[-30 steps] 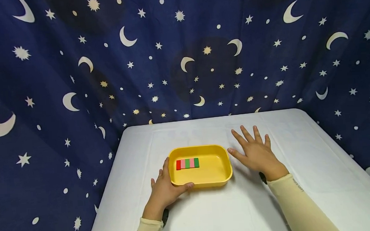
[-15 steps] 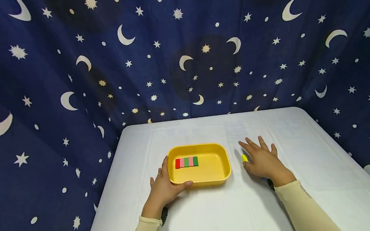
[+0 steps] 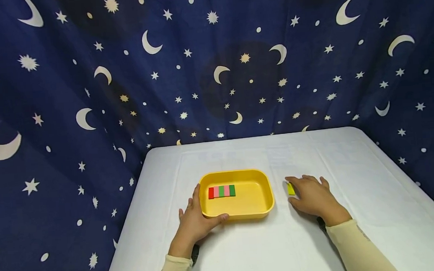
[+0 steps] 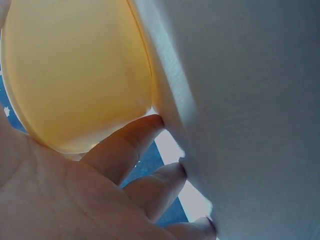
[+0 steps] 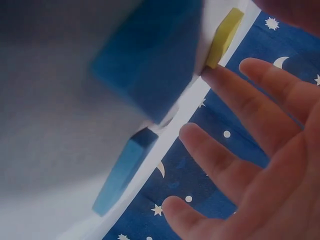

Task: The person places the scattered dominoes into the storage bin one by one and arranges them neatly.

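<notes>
At the front-left corner of a yellow tray (image 3: 252, 212), my left hand (image 3: 194, 225) holds it, thumb along the front wall and index finger along the left side. In the left wrist view, the fingertips (image 4: 152, 122) come down beside the tray's wall. To the right of the tray, my right hand (image 3: 313, 196) is low over the table, thumb and index finger apart on either side of a yellow block (image 3: 291, 189). In the right wrist view, a fingertip meets the lower end of this yellow block (image 5: 225, 37). Blue blocks lie beneath the palm, hidden in the head view.
Inside the tray a row of small blocks lies side by side: red (image 3: 211, 193), pink, green, pink and dark green (image 3: 232, 190). A white cloth (image 3: 247, 251) covers the table. A dark blue curtain (image 3: 197, 69) with moons and stars stands behind and beside it.
My right hand has moved right and down from beside the tray, and its thumb and index finger have drawn in about the yellow block, uncovered along the way. My left hand stays on the tray.
</notes>
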A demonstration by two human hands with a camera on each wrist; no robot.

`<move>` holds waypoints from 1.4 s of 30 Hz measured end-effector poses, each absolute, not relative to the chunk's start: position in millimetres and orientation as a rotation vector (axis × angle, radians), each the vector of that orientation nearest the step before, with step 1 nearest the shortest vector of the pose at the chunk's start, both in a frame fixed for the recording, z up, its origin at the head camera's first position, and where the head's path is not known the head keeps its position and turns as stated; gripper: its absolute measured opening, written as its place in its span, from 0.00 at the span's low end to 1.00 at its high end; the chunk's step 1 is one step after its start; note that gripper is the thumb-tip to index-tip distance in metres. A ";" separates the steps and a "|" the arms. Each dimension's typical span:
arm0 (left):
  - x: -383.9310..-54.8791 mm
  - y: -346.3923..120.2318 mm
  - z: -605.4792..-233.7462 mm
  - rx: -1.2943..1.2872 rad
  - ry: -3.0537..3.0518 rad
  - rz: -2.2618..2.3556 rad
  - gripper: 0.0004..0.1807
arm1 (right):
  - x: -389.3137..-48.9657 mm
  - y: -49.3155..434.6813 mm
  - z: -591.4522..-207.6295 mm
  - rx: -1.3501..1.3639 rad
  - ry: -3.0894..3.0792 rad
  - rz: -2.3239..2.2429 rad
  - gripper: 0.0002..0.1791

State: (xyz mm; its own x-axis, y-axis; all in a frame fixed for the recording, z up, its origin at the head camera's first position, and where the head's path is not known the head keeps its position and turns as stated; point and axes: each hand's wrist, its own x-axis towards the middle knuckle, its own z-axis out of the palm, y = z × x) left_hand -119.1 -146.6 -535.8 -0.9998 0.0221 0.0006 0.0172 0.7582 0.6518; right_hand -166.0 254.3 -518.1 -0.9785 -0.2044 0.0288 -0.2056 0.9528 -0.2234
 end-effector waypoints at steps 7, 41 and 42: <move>-118.4 -146.9 -536.4 0.044 2.944 1.095 0.81 | -159.9 256.8 -520.5 0.342 -3.061 0.360 0.36; -118.6 -145.8 -533.4 0.027 2.944 1.099 0.81 | -171.9 259.6 -516.4 0.389 -3.058 0.400 0.35; -118.7 -145.7 -533.4 0.027 2.943 1.098 0.81 | -172.7 259.3 -515.6 0.387 -3.065 0.403 0.35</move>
